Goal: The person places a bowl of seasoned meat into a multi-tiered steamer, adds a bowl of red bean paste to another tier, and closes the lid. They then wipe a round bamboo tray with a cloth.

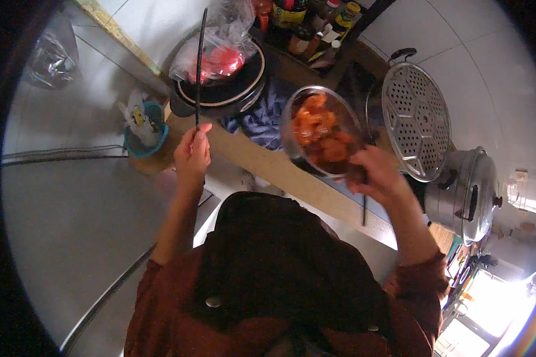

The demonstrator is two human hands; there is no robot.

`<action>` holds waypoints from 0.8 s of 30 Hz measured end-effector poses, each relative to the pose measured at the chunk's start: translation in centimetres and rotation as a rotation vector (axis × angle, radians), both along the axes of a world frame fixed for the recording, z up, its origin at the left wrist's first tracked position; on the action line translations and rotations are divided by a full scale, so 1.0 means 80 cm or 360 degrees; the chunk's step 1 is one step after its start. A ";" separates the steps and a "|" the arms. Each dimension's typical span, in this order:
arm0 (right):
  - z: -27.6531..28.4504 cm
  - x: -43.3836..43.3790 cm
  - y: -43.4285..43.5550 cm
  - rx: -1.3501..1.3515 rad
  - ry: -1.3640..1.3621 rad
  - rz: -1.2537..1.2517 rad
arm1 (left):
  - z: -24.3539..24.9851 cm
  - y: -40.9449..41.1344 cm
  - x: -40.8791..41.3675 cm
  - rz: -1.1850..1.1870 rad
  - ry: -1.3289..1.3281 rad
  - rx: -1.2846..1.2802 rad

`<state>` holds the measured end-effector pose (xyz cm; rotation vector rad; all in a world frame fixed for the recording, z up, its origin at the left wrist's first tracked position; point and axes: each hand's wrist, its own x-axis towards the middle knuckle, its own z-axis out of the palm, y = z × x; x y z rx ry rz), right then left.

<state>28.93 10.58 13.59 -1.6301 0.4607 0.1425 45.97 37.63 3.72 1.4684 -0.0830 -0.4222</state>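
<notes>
A long, thin dark stick [200, 67], perhaps a chopstick, stands nearly upright in my left hand [194, 149]. My right hand [377, 174], blurred, grips the near right side of a metal bowl [287, 125]. Inside the bowl lie orange-red pieces of food [316, 120] in a dark sauce. The bowl is tilted towards me above the counter's edge. Another thin dark stick [364, 212] shows below my right hand; whether that hand holds it I cannot tell.
A crumpled dark cloth [261, 120] lies behind the counter edge [250, 147]. Left of it, a plastic bag [232, 35] with something red sits on a black-lidded pot [245, 89]. Jars and bottles [301, 40] stand behind. At right are a perforated steamer rack [417, 118] and lidded metal pot [455, 196].
</notes>
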 end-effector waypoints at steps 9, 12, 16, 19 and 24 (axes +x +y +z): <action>-0.223 0.100 0.014 0.0257 0.0313 -0.0757 | -0.003 0.047 -0.036 0.0063 -0.0062 0.0433; -0.276 0.108 0.004 0.0462 0.0258 -0.0791 | -0.013 0.049 -0.046 -0.0073 -0.0234 0.0597; -0.241 0.092 0.009 0.0074 0.0259 -0.0755 | -0.011 0.006 -0.048 -0.0243 -0.0595 0.0568; -0.226 0.031 0.016 -0.0383 0.0108 -0.0732 | 0.017 -0.054 -0.035 -0.0510 -0.0936 0.0535; -0.041 -0.139 0.028 -0.0979 0.0082 -0.0570 | 0.088 -0.141 0.017 -0.0840 -0.1839 0.0486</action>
